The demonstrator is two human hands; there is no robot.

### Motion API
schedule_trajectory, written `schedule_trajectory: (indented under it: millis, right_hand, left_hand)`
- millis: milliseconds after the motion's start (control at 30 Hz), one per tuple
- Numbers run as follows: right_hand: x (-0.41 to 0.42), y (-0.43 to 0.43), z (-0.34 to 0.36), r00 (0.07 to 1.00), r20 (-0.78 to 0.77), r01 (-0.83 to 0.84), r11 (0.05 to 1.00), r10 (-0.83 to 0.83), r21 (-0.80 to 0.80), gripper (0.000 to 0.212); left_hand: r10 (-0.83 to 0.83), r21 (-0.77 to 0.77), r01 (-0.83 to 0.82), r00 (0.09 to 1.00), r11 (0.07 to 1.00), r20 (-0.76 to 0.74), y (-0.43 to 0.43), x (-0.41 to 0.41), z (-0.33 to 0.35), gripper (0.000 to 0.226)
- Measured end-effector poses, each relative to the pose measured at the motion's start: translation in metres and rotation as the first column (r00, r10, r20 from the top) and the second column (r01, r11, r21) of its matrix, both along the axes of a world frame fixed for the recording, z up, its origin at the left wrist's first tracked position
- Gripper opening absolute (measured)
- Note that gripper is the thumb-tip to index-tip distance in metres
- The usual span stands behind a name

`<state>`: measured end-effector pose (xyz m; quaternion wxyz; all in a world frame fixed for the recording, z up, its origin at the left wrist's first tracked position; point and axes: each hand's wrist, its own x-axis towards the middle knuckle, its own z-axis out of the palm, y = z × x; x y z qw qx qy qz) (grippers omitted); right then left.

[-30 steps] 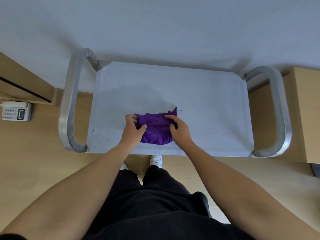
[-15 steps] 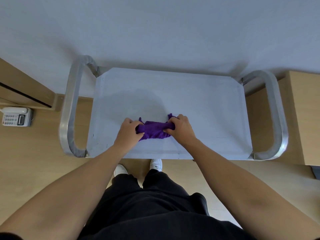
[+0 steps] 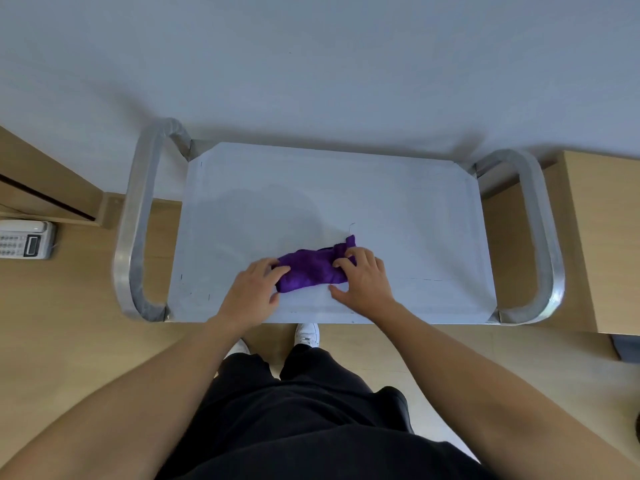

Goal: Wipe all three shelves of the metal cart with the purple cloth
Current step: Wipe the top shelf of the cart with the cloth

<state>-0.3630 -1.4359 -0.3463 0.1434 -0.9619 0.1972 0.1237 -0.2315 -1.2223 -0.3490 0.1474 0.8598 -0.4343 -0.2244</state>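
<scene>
Our purple cloth [image 3: 311, 269] seems soft, light: we'd bunch its middle. Grips of left hand [image 3: 252, 294] and right hand [image 3: 364, 283], spread, press its ends.

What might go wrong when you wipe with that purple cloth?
The purple cloth is bunched into a narrow bundle between the left hand and right hand, so swipes may miss the corners of the top shelf. It also lies near the shelf's front edge, so a pull toward the body might drop it. The lower shelves are hidden from here and easy to forget.
</scene>
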Motion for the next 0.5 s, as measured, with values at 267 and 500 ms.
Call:
schedule_trajectory:
  millis: [267, 500]
  right_hand:
    - [0.054, 0.063, 0.009, 0.951, 0.009, 0.304, 0.940, -0.309, 0.158, 0.055]
    - [0.079, 0.100, -0.013, 0.937, -0.223, 0.274, 0.962, -0.267, 0.000, 0.076]
  left_hand:
    - [0.335, -0.002, -0.335, 0.942, 0.942, -0.013, 0.021, -0.019, 0.001, 0.048]
    - [0.467, -0.031, -0.467, 0.884, 0.884, -0.020, 0.050, -0.028, 0.015, 0.034]
